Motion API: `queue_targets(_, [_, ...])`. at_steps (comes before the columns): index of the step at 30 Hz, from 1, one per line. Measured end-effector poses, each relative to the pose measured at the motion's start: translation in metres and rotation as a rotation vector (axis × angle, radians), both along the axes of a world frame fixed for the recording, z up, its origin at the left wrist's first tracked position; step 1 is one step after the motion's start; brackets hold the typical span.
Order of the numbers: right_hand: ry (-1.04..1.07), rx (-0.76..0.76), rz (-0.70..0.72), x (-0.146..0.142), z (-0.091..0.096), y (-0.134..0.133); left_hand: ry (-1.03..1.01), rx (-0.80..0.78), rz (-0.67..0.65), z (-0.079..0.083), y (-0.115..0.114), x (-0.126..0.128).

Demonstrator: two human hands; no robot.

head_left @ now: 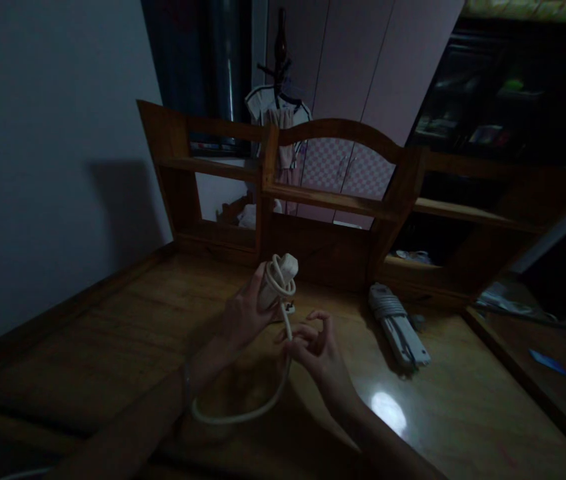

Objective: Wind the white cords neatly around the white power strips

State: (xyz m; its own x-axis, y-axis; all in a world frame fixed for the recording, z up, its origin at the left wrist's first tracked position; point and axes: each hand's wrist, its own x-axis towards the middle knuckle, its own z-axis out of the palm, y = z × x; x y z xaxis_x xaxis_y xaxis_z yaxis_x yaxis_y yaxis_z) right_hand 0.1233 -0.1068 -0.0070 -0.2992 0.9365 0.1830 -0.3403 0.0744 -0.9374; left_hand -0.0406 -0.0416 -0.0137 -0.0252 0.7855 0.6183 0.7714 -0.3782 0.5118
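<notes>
My left hand [245, 313] is wrapped round a white power strip [279, 277] held upright above the wooden desk [127, 340], with its white cord [243, 413] wound about its top. The cord runs down past my right hand [315, 347], loops low over the desk and comes back toward my left wrist. My right hand sits just right of the strip, fingers curled and pinching the cord. A second white power strip [397, 323], with its cord wrapped round it, lies flat on the desk to the right.
A wooden hutch [333, 200] with open shelves stands along the back of the desk. A pale wall [37, 167] is on the left. Dark shelving [513, 87] and pink cabinet doors show behind. A bright glare spot [387, 410] lies on the desk.
</notes>
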Motion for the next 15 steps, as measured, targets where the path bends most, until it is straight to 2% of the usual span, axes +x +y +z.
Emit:
queue_targets(3, [0.06, -0.217, 0.189, -0.006, -0.003, -0.011, -0.037, 0.026, 0.044, 0.0, 0.005, -0.005])
queue_targets(5, [0.013, -0.26, 0.252, -0.008, -0.003, -0.021, -0.052, 0.038, 0.054, 0.001, 0.007, -0.008])
queue_targets(7, [-0.081, -0.196, 0.22, -0.006, 0.002, -0.03, -0.061, 0.037, 0.076, 0.002, 0.007, -0.009])
queue_targets(12, [-0.419, 0.043, -0.001, 0.011, 0.023, -0.037, -0.057, 0.053, 0.109, 0.006, 0.005, -0.009])
queue_targets(15, [-0.53, 0.101, -0.043, 0.021, 0.039, -0.041, -0.026, 0.059, 0.123, 0.008, 0.004, -0.01])
